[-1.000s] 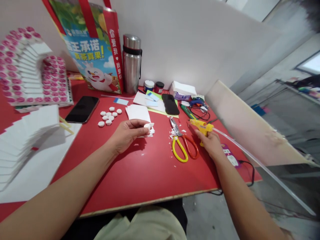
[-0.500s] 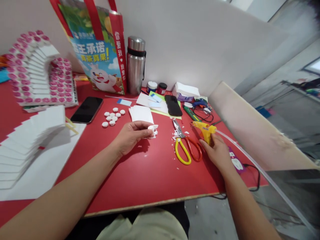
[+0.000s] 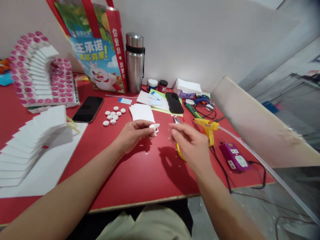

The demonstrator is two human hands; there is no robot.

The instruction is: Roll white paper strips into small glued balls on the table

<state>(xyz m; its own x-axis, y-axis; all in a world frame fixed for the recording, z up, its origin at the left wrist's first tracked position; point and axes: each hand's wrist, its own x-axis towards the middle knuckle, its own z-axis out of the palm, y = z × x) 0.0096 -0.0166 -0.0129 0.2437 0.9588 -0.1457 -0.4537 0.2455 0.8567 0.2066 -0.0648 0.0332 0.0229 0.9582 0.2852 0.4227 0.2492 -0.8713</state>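
My left hand (image 3: 137,134) is closed in a pinch on a small white curled piece (image 3: 155,128), held just above the red table (image 3: 140,180); its material is hard to make out. A stack of white paper sheets (image 3: 142,112) lies behind that hand. My right hand (image 3: 191,141) is in the air to the right, with blurred, loosely bent fingers and nothing visible in them. Scissors (image 3: 176,120) lie beneath it, mostly hidden. The yellow glue gun (image 3: 209,129) stands just beyond that hand, its long clear glue stick (image 3: 252,156) reaching back over the table edge.
White round pieces (image 3: 113,113) lie left of the paper. Phones (image 3: 88,109), a steel flask (image 3: 135,63), a printed bag (image 3: 100,56) and a white-and-pink paper model (image 3: 32,71) stand or lie around. A fanned white card structure (image 3: 32,143) is at left; a purple power strip (image 3: 233,156) at right.
My right hand has let go of the glue gun and moved left over the scissors, towards my left hand. The left hand still holds the white piece, almost unmoved.
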